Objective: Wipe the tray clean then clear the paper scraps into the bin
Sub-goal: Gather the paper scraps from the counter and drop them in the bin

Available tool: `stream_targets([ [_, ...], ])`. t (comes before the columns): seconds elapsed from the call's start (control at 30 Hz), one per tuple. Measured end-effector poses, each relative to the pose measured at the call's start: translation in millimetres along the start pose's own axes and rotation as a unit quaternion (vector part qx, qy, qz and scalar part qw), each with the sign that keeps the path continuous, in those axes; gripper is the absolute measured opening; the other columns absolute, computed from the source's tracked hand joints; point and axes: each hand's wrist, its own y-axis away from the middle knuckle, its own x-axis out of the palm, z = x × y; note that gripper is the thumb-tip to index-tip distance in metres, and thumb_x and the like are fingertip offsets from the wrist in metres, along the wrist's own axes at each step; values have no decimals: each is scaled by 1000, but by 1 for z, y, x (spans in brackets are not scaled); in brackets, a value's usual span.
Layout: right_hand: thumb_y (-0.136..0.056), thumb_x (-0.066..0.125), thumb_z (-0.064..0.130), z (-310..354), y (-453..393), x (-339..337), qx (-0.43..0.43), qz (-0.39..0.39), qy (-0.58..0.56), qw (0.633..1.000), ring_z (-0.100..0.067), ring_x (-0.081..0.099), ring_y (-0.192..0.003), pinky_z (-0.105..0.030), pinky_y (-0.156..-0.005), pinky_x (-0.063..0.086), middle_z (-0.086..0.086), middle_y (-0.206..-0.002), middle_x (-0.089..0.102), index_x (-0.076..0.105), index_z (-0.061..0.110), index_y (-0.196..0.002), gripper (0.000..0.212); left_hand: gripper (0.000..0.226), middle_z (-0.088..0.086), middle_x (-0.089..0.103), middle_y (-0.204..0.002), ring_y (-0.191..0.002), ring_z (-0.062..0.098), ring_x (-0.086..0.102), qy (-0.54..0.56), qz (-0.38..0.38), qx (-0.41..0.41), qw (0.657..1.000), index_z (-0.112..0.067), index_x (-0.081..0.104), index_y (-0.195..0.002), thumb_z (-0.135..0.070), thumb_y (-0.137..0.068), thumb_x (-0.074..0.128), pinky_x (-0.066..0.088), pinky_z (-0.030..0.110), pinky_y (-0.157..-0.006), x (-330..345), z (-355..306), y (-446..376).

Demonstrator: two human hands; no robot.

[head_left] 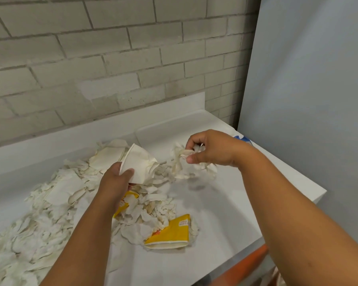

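Grey-white brick wall [112,58] across the upper left and centre of the frame; pale blue-grey panel [310,79] filling the upper right. Below these, a white countertop [225,213] slanting from centre left down to the lower right.

Wide spread of cream paper scraps [39,219] over the left and lower left of the countertop, reaching in toward the centre. White tray [163,129] at centre frame, against the back edge of the counter, its near part partly hidden by hands and paper.

Left hand [117,182] at centre, slightly left, fingers and thumb curled round a crumpled white paper cup [139,162], held above the scraps with its mouth tilted toward the upper left. Right hand [211,149] right of centre, over the near right part of the tray, fingers clenched on a wad of torn paper [184,162] that hangs down from the grip.

Flattened yellow wrapper [170,234] at lower centre, lying at the right edge of the scrap pile, with small print on it. Second yellow piece [126,201] just under the left wrist, half covered by scraps. Orange object [254,263] in the lower right corner beyond the counter edge; cannot tell what. Small blue-and-white item [243,139] behind the right wrist, mostly hidden.
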Motion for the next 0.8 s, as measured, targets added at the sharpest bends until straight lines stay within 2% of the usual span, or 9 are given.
stream_targets([
  [0.1,-78,79,25,2,6,-13,-13,34,2,999,-12,58,-74,-28,-69,48,-3,-95,67,68,31,-91,19,27,12,62,-107,-79,24,61,1,9,1,1000,-13,54,-120,-17,-94,50,49,30,-62,5,-2,2],
  [0.17,-80,77,26,-1,7,-14,0,63,61,996,-13,56,-73,-26,-67,46,-4,-96,64,70,34,-93,16,28,12,62,-106,-78,24,61,-5,16,3,1000,-13,55,-121,-17,-93,51,51,34,-65,9,-2,3],
  [0.33,-86,69,23,-18,-6,12,78,111,178,975,-15,64,-77,-19,-62,53,-1,-105,62,70,22,-98,12,27,12,63,-106,-85,31,64,-21,24,-2,999,-14,54,-119,-19,-92,51,54,46,-78,16,-3,7],
  [0.4,-83,71,36,-31,-12,29,106,128,215,962,-18,66,-76,-24,-65,54,-1,-109,58,62,22,-104,27,28,12,61,-109,-85,30,64,-16,25,-6,1000,-13,53,-120,-18,-93,51,54,44,-76,18,-3,8],
  [0.47,-76,72,55,-43,-15,49,132,139,231,954,-24,64,-90,-33,-76,56,-4,-124,46,49,31,-123,58,29,12,60,-110,-85,29,64,-16,25,-7,1000,-13,53,-122,-18,-93,51,54,44,-78,20,-2,8],
  [0.53,-71,66,70,-53,-15,70,136,148,277,940,-32,46,-124,-45,-96,49,-6,-145,29,25,45,-143,86,30,11,60,-110,-84,28,64,-21,26,-4,999,-12,52,-122,-18,-93,50,54,47,-81,22,-2,10],
  [0.6,-72,57,77,-61,-12,86,99,140,341,924,-35,26,-137,-48,-104,38,-3,-155,17,11,48,-148,94,30,11,59,-109,-80,24,61,-25,30,2,999,-12,52,-123,-17,-94,50,53,44,-78,24,-3,12],
  [0.7,-80,59,66,-70,-6,97,41,91,309,946,-29,35,-127,-40,-97,42,-2,-143,35,37,34,-144,75,29,11,59,-108,-73,20,58,-32,34,11,999,-11,52,-122,-17,-94,50,50,34,-67,31,-6,15],
  [0.8,-90,60,43,-83,6,93,12,42,247,968,-23,45,-102,-31,-77,37,-5,-110,48,59,15,-116,39,20,10,60,-107,-72,19,58,-30,49,20,998,-16,54,-113,-17,-94,50,48,30,-64,42,-14,19],
])
